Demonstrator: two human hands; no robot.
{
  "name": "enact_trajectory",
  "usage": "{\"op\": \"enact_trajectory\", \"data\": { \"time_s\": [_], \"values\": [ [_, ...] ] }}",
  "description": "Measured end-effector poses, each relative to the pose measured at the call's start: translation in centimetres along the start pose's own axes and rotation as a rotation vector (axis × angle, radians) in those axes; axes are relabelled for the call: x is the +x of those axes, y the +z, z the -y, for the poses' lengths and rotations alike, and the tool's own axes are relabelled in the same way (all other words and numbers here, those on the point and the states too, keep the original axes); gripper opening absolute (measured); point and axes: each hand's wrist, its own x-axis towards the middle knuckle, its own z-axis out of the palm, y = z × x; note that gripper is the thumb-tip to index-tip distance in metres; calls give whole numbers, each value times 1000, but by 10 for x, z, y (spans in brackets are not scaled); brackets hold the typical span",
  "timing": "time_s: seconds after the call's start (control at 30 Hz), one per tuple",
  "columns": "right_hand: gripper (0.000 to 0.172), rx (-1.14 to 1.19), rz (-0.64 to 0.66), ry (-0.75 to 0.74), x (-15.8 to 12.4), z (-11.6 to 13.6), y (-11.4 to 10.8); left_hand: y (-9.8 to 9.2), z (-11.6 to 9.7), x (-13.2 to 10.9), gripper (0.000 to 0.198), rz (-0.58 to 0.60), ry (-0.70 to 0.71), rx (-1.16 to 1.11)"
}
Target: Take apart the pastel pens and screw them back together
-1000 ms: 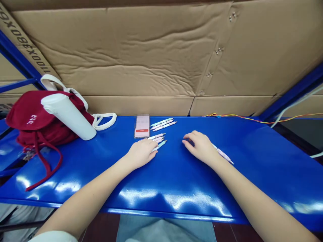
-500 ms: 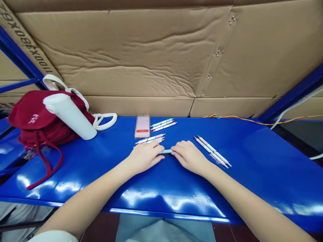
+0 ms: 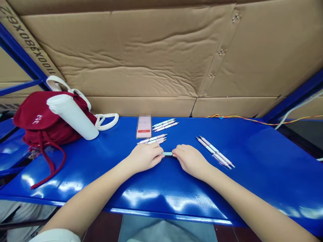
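A light green pen [image 3: 167,153] lies level between my two hands, just above or on the blue table. My left hand [image 3: 146,156] is closed on its left end, and the fingers of my right hand [image 3: 189,159] pinch the right end. Both ends are covered by fingers. Just behind my left hand is a small group of white and pink pens [image 3: 153,138]. Another group of pens [image 3: 165,125] rests farther back. To the right of my right hand, several pens [image 3: 215,152] lie side by side on a slant.
On the blue table [image 3: 176,188] a phone [image 3: 144,127] lies behind my left hand. A red bag [image 3: 47,114] with a white bottle [image 3: 73,116] leaning on it stands at the left. Cardboard [image 3: 151,60] walls the back, and thin wires [image 3: 234,117] run along the rear right edge.
The whole view has shifted slightly, so things appear a little farther right. My right fingers have drawn closer together at the pen's right end; both hands still hold it.
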Motion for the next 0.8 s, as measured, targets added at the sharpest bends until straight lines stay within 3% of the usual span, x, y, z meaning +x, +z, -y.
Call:
{"op": "enact_trajectory", "data": {
  "time_s": [0.23, 0.8],
  "values": [
    [25, -81, -129, -58, -2, -1, 2, -3, 1, 0, 24, -8, -16, -66],
    [27, -172, -269, -95, -3, 0, 4, -3, 3, 0, 23, -24, -13, -242]
  ]
}}
